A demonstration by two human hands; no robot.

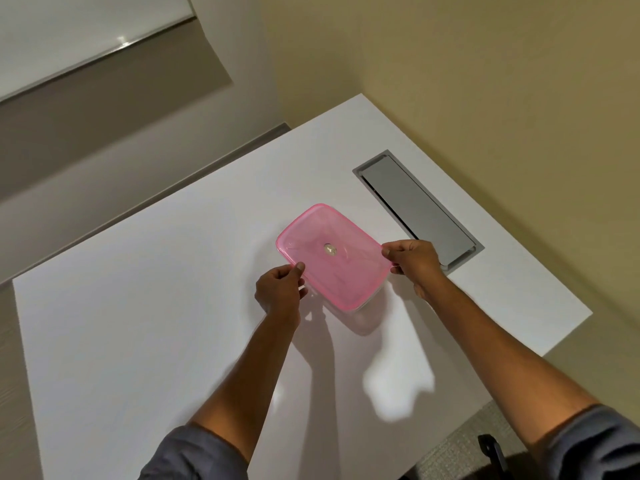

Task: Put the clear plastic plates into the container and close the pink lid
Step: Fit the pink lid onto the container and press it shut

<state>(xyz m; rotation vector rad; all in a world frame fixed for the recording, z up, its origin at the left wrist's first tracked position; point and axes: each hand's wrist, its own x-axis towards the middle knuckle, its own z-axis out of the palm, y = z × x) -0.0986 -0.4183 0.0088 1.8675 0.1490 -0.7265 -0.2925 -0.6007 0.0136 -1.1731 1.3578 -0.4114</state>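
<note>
Filling most of the view, the white worktop (pixel 138 323) runs at a slant from lower left to upper right, with beige wall behind it and a strip of grey carpet showing past its near right corner. Set flush into the worktop toward the far right is a long grey metal cable hatch (pixel 419 209), its flap down. Two bare forearms reach in from the bottom of the view, each with a grey-blue sleeve (pixel 194 455) pushed up near the elbow.

Between the hands sits the container (pixel 367 299), resting on the worktop just beside the near end of the cable hatch; only a thin band of its clear wall shows along the near edge. The pink lid (pixel 332 254) lies over the top of it, translucent, with a small round pale spot at its middle. Whether the lid is pressed fully home cannot be told. Faint lines show through the pink, but the clear plastic plates cannot be made out for certain.

The left hand (pixel 280 289) grips the lid's left edge, thumb on top and fingers curled under the rim. The right hand (pixel 414 263) pinches the right corner in the same way, thumb on the lid and fingers tucked around the edge.

A dark object (pixel 491 452) pokes in at the bottom right, over the carpet.
</note>
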